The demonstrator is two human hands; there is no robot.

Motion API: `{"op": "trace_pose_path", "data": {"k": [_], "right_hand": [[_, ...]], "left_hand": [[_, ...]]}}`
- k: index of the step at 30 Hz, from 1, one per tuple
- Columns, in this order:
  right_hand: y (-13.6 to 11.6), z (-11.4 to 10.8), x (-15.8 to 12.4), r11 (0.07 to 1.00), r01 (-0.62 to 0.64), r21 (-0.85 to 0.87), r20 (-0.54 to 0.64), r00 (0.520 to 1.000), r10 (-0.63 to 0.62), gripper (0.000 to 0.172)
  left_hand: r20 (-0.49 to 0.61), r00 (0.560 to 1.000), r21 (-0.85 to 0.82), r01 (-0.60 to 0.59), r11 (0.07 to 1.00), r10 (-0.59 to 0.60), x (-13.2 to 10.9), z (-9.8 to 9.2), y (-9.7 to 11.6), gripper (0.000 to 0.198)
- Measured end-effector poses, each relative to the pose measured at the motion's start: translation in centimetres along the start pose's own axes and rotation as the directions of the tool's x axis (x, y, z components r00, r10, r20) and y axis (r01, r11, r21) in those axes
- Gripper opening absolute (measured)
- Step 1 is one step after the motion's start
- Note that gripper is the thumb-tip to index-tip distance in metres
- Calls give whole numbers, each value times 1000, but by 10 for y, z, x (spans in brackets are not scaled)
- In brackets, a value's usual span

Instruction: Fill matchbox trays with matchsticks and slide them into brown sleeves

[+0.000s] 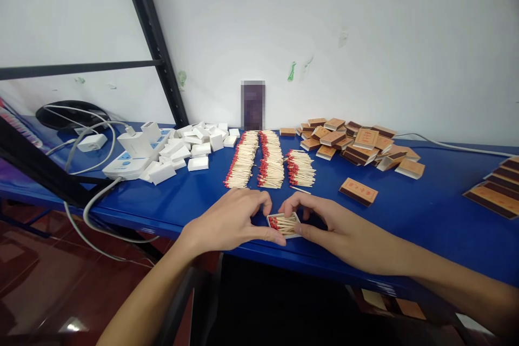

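Observation:
A small white matchbox tray [290,236] lies near the front edge of the blue table, filled with red-headed matches [285,224]. My left hand [233,221] grips its left end, thumb along the front side and forefinger curled at the back corner. From the right, my right hand [330,221] pinches the same tray between thumb and fingers. Just beyond my hands are three rows of loose matches: a left row [242,159], a middle row [271,159] and a shorter right row [300,168]. One stray match [300,190] lies in front of the right row.
White empty trays [198,143] are heaped left, beside a power strip [127,165] with cables. Brown matchbox sleeves [344,140] are piled right, with a single sleeve [359,191] nearer. Several matchboxes [497,189] line the far right. A black metal post [156,38] rises at left.

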State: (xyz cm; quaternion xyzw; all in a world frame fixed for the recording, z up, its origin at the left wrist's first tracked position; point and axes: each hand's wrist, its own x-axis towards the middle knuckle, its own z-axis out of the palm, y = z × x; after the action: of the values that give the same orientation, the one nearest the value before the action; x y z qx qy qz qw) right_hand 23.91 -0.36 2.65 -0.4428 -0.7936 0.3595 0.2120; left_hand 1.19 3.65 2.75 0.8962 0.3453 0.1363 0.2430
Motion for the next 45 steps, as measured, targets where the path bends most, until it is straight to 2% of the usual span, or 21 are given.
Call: {"op": "trace_pose_path", "data": {"k": [4,8,10,14,16,20,23,27,31,36,40,45], "right_hand": [[-3,-3,-1,1000,-3,-12,53,999,4,17],[0,-4,1,997,45,-67,12,999,-44,20],[4,-5,2,993,43,-114,-34,998,-47,19],[8,-8,1,979,38,-201,-58,997,-51,23],[9,-8,-1,974,41,-223,-73,996,-58,22],[10,-8,-5,970,25,-241,-121,991,-55,23],[10,-7,-7,970,24,-243,-136,989,-58,23],[11,-3,-9,967,42,-250,-136,988,-78,24],[17,0,-13,943,142,-301,-148,970,-194,24],[24,5,-17,888,281,-364,-143,925,-351,21],[24,7,-18,881,286,-378,-183,909,-374,23],[20,6,-16,896,294,-332,-210,903,-374,15]], "left_hand": [[109,993,-3,-43,999,43,14,-6,-6,49],[196,980,-27,-29,999,33,20,-8,-9,51],[171,985,-56,11,998,-1,18,-9,-9,49],[28,997,-121,77,990,-74,8,-8,-7,41],[-32,997,-115,68,991,-72,3,-5,-7,35],[-103,995,-76,-15,997,7,-3,1,-3,22],[-102,993,-53,-66,996,60,-6,6,3,31],[-94,993,-15,-75,997,73,-7,14,8,42],[-92,991,-12,-100,995,98,-5,18,7,36],[-86,987,-17,-139,990,138,-3,18,6,27],[-85,986,-6,-147,989,146,-4,18,5,23],[-71,986,0,-154,988,153,-5,17,6,19]]}}
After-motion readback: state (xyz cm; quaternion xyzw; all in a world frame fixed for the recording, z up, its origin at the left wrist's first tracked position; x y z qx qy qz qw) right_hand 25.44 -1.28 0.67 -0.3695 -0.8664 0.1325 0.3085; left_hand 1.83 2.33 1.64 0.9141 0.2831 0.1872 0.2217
